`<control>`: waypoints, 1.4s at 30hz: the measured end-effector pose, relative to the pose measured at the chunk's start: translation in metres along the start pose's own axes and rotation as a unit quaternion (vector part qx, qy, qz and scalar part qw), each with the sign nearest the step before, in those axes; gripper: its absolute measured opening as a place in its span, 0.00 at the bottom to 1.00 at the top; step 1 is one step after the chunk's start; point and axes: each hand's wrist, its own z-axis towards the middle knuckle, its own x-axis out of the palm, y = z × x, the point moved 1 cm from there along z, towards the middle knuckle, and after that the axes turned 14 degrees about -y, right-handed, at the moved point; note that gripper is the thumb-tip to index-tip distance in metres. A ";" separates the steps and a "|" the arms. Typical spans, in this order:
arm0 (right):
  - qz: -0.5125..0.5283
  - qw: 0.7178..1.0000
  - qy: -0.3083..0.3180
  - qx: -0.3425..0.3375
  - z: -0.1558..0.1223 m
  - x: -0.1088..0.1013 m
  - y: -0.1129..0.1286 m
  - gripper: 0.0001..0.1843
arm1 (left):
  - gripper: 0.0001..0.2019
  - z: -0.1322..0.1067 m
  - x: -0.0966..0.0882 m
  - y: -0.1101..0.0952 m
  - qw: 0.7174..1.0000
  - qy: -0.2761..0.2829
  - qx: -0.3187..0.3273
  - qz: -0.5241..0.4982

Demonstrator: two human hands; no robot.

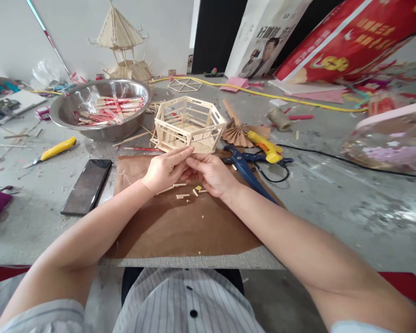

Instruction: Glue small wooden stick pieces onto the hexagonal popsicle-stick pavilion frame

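Note:
My left hand (164, 169) and my right hand (211, 173) meet over a brown paper sheet (180, 226), fingertips pinched together at the near wall of a hexagonal frame of wooden sticks (189, 124). What the fingers pinch is too small to make out. Short cut stick pieces (182, 195) lie on the paper just under my hands. Both hands' fingers are closed.
A steel bowl of red-wrapped sticks (102, 108) stands back left, a stick pagoda (121, 44) behind it. Blue pliers (247, 169) and a yellow glue gun (265, 145) lie right of my hands. A black phone (87, 186) and a yellow knife (55, 150) lie left.

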 end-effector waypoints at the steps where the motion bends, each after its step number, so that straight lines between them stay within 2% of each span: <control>1: -0.003 1.000 -0.015 -0.007 0.000 0.000 0.001 0.16 | 0.18 0.000 0.000 0.000 1.000 0.004 0.006 0.002; 7: 0.010 0.992 -0.113 -0.060 0.002 -0.002 0.004 0.15 | 0.19 0.003 -0.006 -0.003 1.000 0.000 0.023 0.011; 10: 0.018 0.983 -0.154 -0.101 0.005 -0.007 0.006 0.15 | 0.15 0.007 -0.012 0.000 0.997 -0.059 -0.008 0.039; 13: 0.007 0.975 -0.175 -0.139 0.010 -0.012 0.007 0.22 | 0.12 0.011 -0.018 0.010 0.986 -0.135 -0.060 0.083; 16: -0.026 0.967 -0.192 -0.163 0.013 -0.016 0.005 0.26 | 0.10 0.014 -0.023 0.023 0.976 -0.166 -0.098 0.102; 20: -0.081 0.961 -0.199 -0.174 0.018 -0.021 0.000 0.24 | 0.10 0.016 -0.028 0.040 0.965 -0.189 -0.137 0.121; 24: -0.112 0.956 -0.217 -0.165 0.023 -0.024 -0.004 0.21 | 0.12 0.015 -0.029 0.057 0.961 -0.179 -0.168 0.126; 29: -0.126 0.959 -0.226 -0.117 0.028 -0.024 -0.007 0.07 | 0.23 0.015 -0.026 0.071 0.953 -0.167 -0.251 0.012; 32: -0.128 0.965 -0.220 -0.067 0.031 -0.023 -0.012 0.11 | 0.28 0.014 -0.025 0.077 0.930 -0.151 -0.333 -0.048; 35: -0.145 0.970 -0.188 -0.057 0.033 -0.023 -0.017 0.14 | 0.32 0.013 -0.025 0.084 0.907 -0.130 -0.392 -0.082; 38: -0.162 0.969 -0.171 -0.073 0.034 -0.024 -0.020 0.14 | 0.34 0.013 -0.024 0.090 0.902 -0.108 -0.408 -0.095; 42: -0.161 0.971 -0.150 -0.091 0.036 -0.027 -0.023 0.14 | 0.35 0.013 -0.023 0.093 0.907 -0.083 -0.397 -0.110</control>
